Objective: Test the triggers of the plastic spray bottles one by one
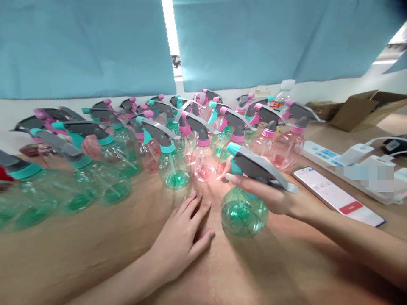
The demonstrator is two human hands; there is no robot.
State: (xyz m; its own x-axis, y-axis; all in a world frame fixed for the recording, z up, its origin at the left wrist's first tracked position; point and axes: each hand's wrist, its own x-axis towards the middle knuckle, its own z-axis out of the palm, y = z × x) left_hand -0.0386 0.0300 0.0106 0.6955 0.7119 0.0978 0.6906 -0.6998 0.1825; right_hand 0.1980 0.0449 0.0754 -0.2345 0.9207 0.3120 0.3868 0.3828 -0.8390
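My right hand is wrapped round the neck of a green spray bottle, below its grey and turquoise trigger head. This bottle is upright, at or just over the tabletop; I cannot tell which. My left hand lies flat on the wooden table, fingers spread, holding nothing. Just beyond its fingertips stand another green spray bottle and a pink spray bottle.
Several more green and pink spray bottles crowd the table's back and left, among them a green one. On the right lie a phone, a power strip with plugged-in chargers, and a cardboard box. A clear plastic bottle stands behind.
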